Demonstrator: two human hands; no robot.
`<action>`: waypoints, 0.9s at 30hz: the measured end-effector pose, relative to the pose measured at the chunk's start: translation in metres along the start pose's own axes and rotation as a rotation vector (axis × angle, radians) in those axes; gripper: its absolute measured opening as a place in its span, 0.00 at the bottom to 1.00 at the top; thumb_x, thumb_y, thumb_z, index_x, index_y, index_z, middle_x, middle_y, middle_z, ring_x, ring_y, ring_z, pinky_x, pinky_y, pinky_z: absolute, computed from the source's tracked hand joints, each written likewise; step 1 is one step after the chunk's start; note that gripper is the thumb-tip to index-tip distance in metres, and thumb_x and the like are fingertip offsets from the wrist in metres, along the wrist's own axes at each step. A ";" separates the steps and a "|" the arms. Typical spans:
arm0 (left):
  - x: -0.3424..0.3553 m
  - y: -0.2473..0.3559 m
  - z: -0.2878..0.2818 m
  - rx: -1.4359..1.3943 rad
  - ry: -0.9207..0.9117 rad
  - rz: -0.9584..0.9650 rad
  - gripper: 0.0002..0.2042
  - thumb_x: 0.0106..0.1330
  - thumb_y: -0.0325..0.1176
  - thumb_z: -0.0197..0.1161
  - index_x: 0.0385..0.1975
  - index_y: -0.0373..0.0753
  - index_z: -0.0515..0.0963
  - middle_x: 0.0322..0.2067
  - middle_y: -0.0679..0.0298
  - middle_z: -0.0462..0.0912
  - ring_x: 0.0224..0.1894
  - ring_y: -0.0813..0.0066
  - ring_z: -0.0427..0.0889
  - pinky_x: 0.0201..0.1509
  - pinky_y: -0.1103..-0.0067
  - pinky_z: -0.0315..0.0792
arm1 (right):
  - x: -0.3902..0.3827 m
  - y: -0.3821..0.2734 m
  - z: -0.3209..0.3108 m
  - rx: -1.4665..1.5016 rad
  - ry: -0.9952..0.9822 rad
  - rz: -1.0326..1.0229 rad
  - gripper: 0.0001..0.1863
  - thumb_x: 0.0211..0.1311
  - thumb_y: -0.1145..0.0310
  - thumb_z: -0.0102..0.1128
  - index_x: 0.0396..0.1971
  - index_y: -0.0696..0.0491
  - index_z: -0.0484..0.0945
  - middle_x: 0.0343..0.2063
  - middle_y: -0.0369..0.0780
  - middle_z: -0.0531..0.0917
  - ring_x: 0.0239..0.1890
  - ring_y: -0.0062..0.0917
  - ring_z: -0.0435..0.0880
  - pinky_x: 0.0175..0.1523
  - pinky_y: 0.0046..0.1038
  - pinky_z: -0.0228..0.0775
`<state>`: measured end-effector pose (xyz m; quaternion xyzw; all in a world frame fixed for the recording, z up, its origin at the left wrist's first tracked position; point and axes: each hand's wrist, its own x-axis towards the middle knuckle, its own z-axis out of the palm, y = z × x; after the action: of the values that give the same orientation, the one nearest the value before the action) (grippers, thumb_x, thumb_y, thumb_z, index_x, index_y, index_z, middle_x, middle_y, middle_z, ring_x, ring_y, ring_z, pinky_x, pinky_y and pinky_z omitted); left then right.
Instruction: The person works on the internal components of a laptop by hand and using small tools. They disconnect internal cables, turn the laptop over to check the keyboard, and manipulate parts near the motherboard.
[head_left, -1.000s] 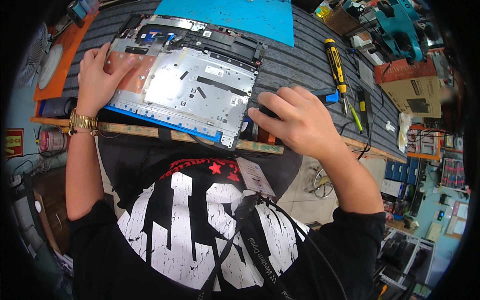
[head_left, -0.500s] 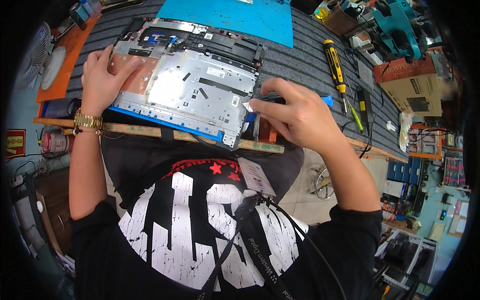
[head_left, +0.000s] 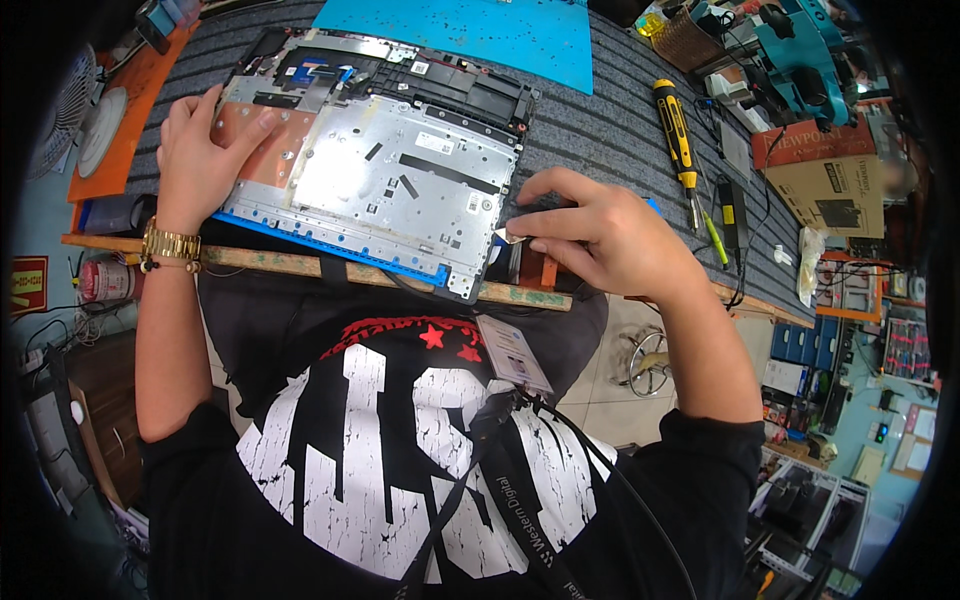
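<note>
A laptop's inner case (head_left: 340, 185) lies on the bench in front of me, its silver metal plate facing up, with a blue strip along the near edge and black plastic at the far side. My left hand (head_left: 198, 145) grips its left side, thumb on the copper-coloured patch and fingers at the edge. Beside the right edge, my right hand (head_left: 600, 235) pinches a small pale triangular pick (head_left: 507, 237) between thumb and fingers. The pick's tip is close to the case's edge; whether it touches cannot be made out.
A yellow-black screwdriver (head_left: 674, 135) and a slim green tool (head_left: 714, 238) lie at the right, near a black adapter (head_left: 734, 212). A blue mat (head_left: 470, 40) is beyond the case. Farther right stands a cardboard box (head_left: 825, 190). The bench's wooden edge (head_left: 530, 297) runs close to me.
My right hand and the pick have shifted slightly toward me, beside the case's right edge. The left hand keeps its place on the case. The view has shifted a little.
</note>
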<state>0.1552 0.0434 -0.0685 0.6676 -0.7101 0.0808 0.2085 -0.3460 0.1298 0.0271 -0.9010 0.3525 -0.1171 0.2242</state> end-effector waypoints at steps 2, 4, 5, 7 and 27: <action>0.000 0.000 0.000 -0.008 -0.002 -0.005 0.52 0.69 0.78 0.75 0.78 0.34 0.83 0.62 0.53 0.83 0.64 0.52 0.82 0.70 0.57 0.77 | 0.004 0.003 -0.001 0.032 0.014 -0.033 0.14 0.70 0.74 0.80 0.53 0.49 0.98 0.56 0.41 0.92 0.43 0.42 0.95 0.48 0.41 0.87; 0.000 -0.001 -0.001 0.005 -0.002 0.000 0.52 0.69 0.78 0.75 0.78 0.35 0.83 0.61 0.53 0.83 0.64 0.53 0.82 0.69 0.57 0.78 | 0.007 0.004 -0.002 0.065 0.006 -0.042 0.13 0.70 0.73 0.79 0.52 0.50 0.98 0.55 0.42 0.92 0.42 0.44 0.95 0.47 0.42 0.87; -0.001 -0.001 -0.001 0.008 -0.003 0.002 0.52 0.69 0.78 0.76 0.78 0.35 0.83 0.61 0.54 0.83 0.64 0.53 0.82 0.69 0.57 0.78 | 0.007 0.005 -0.004 0.080 -0.008 -0.036 0.13 0.70 0.74 0.79 0.52 0.50 0.98 0.55 0.42 0.92 0.42 0.44 0.95 0.48 0.42 0.87; -0.001 -0.002 -0.002 0.014 -0.009 -0.001 0.52 0.69 0.77 0.76 0.78 0.35 0.83 0.61 0.54 0.83 0.63 0.54 0.83 0.68 0.57 0.78 | 0.008 0.005 -0.006 0.097 -0.039 -0.020 0.15 0.69 0.75 0.80 0.53 0.49 0.98 0.55 0.41 0.92 0.44 0.42 0.95 0.49 0.41 0.88; -0.002 -0.006 -0.008 -0.063 -0.026 0.051 0.50 0.70 0.69 0.81 0.77 0.29 0.82 0.62 0.48 0.82 0.64 0.50 0.81 0.69 0.60 0.79 | 0.009 0.005 0.001 -0.094 0.053 -0.139 0.16 0.63 0.76 0.75 0.49 0.44 0.97 0.56 0.37 0.89 0.42 0.39 0.95 0.46 0.43 0.88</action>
<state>0.1625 0.0475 -0.0628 0.6434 -0.7317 0.0550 0.2181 -0.3420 0.1202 0.0242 -0.9294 0.3000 -0.1394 0.1635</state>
